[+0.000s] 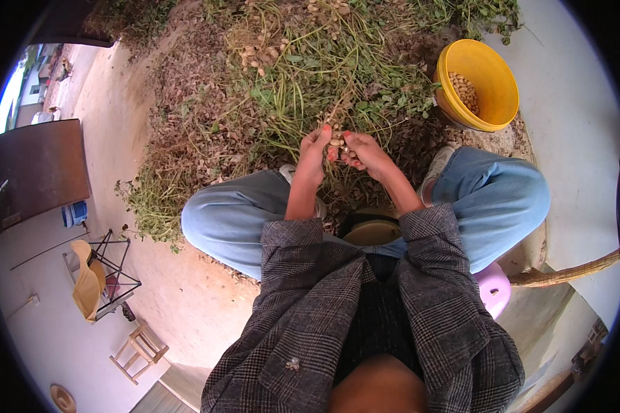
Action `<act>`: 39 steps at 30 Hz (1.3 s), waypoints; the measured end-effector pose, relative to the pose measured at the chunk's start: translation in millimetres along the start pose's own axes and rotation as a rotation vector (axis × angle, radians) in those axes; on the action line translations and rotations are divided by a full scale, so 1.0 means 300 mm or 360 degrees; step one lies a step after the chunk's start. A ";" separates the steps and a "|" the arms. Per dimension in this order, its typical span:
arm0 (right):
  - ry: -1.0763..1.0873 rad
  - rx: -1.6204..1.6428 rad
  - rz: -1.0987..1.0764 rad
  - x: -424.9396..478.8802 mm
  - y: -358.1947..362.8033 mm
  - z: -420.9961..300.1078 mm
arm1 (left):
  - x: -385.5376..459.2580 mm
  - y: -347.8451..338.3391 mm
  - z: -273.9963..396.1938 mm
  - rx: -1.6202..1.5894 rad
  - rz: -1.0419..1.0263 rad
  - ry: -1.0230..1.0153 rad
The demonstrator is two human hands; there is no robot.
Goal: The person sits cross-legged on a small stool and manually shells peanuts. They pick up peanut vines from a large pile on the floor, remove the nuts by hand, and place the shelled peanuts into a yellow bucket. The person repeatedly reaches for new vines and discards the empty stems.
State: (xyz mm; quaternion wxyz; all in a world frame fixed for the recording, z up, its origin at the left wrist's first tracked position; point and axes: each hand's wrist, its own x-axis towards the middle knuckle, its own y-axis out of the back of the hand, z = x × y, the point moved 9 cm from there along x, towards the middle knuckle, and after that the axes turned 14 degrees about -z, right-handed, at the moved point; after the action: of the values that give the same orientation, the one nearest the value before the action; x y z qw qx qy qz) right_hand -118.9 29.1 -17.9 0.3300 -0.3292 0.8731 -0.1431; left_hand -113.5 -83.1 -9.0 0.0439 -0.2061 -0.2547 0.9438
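Observation:
Between my knees, both hands meet at a small cluster of peanuts (337, 142) on thin roots. My left hand (315, 147) pinches the root end of a peanut plant, thumb uppermost. My right hand (367, 152) has its fingers curled around several pods at the same cluster. Beneath and beyond the hands spreads a heap of pulled peanut plants (299, 88), with green stems, leaves and more pods (258, 54) still on the roots. A yellow plastic bucket (478, 85), tilted towards me at the right, holds loose picked peanuts (463, 93).
Dry brown leaves (186, 113) cover the floor around the heap. A pink plastic stool (493, 291) shows at my right hip, near a straw broom (563, 271). At the left stand a folding chair (90, 281), a small wooden stool (140, 351) and a brown door (36, 173). A white wall runs along the right.

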 end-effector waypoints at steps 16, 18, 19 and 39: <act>0.0540 -0.0619 0.0357 0.001 0.091 -0.070 | -0.003 -0.030 -0.013 0.0281 0.0056 0.0080; 0.0615 -0.0731 0.0418 -0.008 0.095 -0.082 | -0.001 -0.024 -0.022 0.0353 0.0081 0.0144; 0.0632 -0.0823 0.0426 -0.016 0.090 -0.090 | -0.002 -0.016 -0.027 0.0375 0.0100 0.0185; 0.0201 0.0172 0.0036 -0.011 0.071 -0.037 | -0.004 -0.015 0.015 0.0101 0.0019 -0.0054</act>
State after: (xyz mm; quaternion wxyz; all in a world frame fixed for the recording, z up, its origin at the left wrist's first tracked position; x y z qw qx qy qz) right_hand -134.9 47.4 -18.0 0.2931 -0.2913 0.8869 -0.2066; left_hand -114.4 -81.4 -2.8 0.0404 -0.1902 -0.2241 0.9550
